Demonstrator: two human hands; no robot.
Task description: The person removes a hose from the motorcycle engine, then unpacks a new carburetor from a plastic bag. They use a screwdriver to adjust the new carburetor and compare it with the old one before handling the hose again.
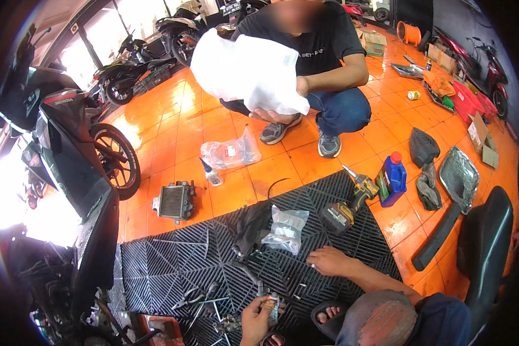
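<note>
The left hand (256, 318) is closed on a small packet (274, 308), thumb and fingers pinching it low over the black mat (155, 265). Just left of that hand lie metal parts (228, 324), with pliers (195, 295) a little farther off on the same mat. A dark hose (249, 273) comes down toward the packet from above.

The right hand (327, 262) is away from the left one, fingers loosely extended and seemingly with nothing in them — whether it touches the mat I cannot tell. A ring (313, 266) shows on one finger. Nearest its fingertips is a clear bag (287, 229), its contents hard to make out; a black cloth (252, 226) lies to the left of that.

Beyond the right hand a yellow-and-black drill (352, 203) rests at the mat's edge, beside an upright blue bottle (391, 180) with a red cap. On the orange tiles (219, 199) stand a radiator (176, 200) and a small white bottle (212, 174), near a flat plastic bag (232, 151).

Across from the hands a co-worker (328, 57) squats, both arms around a white bundle (248, 72) — well apart from the packet. A motorbike (69, 155) stands at the left.
</note>
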